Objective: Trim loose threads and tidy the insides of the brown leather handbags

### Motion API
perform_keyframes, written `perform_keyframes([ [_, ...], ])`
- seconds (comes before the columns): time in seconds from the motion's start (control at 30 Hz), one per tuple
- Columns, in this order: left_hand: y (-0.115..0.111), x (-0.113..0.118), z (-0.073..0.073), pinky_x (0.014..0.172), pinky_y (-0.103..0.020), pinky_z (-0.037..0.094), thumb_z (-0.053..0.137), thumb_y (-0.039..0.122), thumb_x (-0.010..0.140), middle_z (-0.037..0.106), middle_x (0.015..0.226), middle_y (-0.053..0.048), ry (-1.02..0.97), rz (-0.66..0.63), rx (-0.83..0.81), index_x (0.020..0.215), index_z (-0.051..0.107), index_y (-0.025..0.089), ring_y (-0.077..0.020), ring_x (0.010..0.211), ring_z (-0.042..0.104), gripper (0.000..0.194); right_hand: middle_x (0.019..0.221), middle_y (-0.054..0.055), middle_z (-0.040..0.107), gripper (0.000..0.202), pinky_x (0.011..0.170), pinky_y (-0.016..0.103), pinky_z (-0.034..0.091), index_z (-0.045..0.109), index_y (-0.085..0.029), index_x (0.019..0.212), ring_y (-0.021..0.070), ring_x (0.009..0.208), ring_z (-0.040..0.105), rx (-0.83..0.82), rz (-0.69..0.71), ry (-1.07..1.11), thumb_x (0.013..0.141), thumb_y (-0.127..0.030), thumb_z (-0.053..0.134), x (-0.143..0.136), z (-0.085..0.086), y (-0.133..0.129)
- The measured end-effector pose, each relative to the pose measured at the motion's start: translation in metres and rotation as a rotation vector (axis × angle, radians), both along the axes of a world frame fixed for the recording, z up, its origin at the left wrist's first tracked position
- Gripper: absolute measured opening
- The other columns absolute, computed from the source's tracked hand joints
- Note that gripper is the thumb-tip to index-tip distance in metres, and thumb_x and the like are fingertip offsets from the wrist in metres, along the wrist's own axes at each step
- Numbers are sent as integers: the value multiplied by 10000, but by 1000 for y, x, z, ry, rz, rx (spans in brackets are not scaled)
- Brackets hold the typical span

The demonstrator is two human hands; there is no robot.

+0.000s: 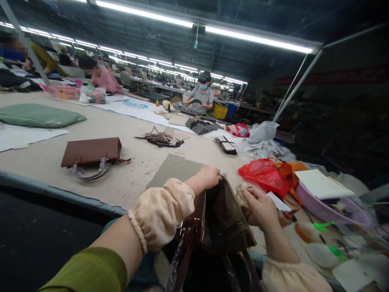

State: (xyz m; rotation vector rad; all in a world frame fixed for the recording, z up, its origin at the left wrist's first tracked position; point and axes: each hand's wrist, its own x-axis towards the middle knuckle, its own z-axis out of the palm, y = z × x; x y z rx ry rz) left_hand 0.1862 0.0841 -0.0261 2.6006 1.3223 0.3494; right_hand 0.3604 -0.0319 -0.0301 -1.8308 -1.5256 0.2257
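In front of me is a brown handbag (199,225), tilted, with its dark olive lining (226,215) showing. Its brown handles (181,259) hang at the table's near edge, partly wrapped in clear plastic. My left hand (208,177) is closed on the bag's upper edge, its fingertips curled over the lining. Just right of the bag, my right hand (261,207) pinches a crumpled beige cloth (245,205); its lower fingers are partly hidden. An olive-grey flat sheet (173,170) lies on the table beyond my left forearm.
Another brown handbag (92,152) lies on the left. Dark strips (162,137) are piled mid-table. Rightward are a red plastic bag (264,176), a lilac basin (334,211) and green-capped bottles (323,253). A green padded piece (39,114) lies far left; a masked co-worker (202,95) works opposite.
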Motion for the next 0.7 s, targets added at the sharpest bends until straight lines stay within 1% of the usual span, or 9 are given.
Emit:
perform_keyframes([
  [0.07,1,0,-1,727,-279,467,479,357,803,685,881,-97,0,4,4,889,681,172,-209,847,621,287,591,14,615,421,514,230,376,667,-160,739,161,578,557,4,11,-62,765,-529,466,-9,-3,25],
  [0.1,2,0,-1,726,-281,468,472,355,806,685,880,-97,-1,6,6,892,680,174,-210,846,622,289,544,4,584,419,497,227,351,657,-163,684,150,545,533,2,29,-93,753,-532,471,-15,-3,34],
  [0.2,4,1,-4,718,-283,470,454,354,811,686,872,-93,-1,14,7,892,679,181,-211,838,625,295,424,-29,442,417,463,226,263,543,-177,476,117,469,434,-9,86,-162,719,-512,490,-29,-2,45],
  [0.27,6,2,-5,714,-284,471,453,355,808,686,871,-91,-1,19,5,889,678,185,-212,838,625,293,403,-39,367,420,459,233,222,454,-183,415,104,449,376,-5,93,-190,713,-478,491,-35,-1,44],
  [0.3,6,2,-6,716,-285,471,453,355,806,685,874,-91,-1,22,4,890,677,185,-213,842,624,294,405,-41,354,409,461,234,213,439,-184,415,101,448,364,-3,90,-200,713,-459,489,-36,0,42],
  [0.43,5,4,-7,748,-284,465,449,356,809,681,893,-91,-3,32,0,907,674,186,-208,868,616,298,430,-38,377,344,478,230,225,476,-181,458,103,470,382,-20,79,-239,729,-393,471,-37,0,29],
  [0.57,3,3,-5,741,-281,464,455,343,803,681,890,-84,-13,15,2,898,672,189,-206,864,615,283,450,-30,414,347,496,229,254,494,-180,467,111,496,400,-6,70,-257,749,-378,456,-36,-2,16],
  [0.63,3,2,-5,716,-283,467,456,342,799,683,880,-84,-19,4,6,881,673,186,-211,846,618,280,462,-27,434,349,500,227,275,505,-180,469,115,508,416,-12,69,-207,751,-381,469,-35,-3,9],
  [0.7,4,0,-4,705,-283,468,464,346,793,684,875,-85,-21,-6,5,872,674,184,-213,836,620,277,494,-21,487,329,510,223,313,552,-178,502,126,538,463,-57,77,-63,748,-388,495,-33,-4,3],
])
